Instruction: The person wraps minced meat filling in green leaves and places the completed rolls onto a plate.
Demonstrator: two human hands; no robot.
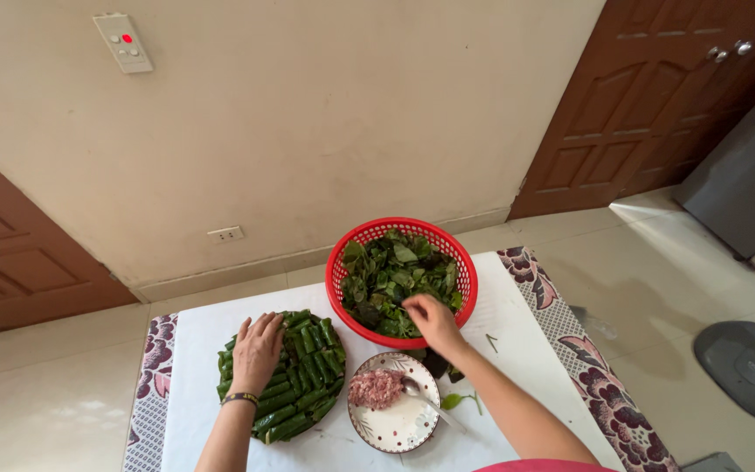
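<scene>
Head view: hands at leaf rolls and basket

Left hand (257, 351) is lying flat, fingers spread, on the round pile of green leaf-wrapped rolls (303, 385) at desk (517, 345) left. Right hand (432, 320) is reaching into the red plastic mesh basket (342, 253) of loose green leaves (395, 267); grip unclear. Small patterned bowl (395, 428) with minced meat (375, 388) and metal spoon (421, 395) is sitting just below.

No packages, labels, signs or screens show anywhere in the head view of this floor setup.
</scene>
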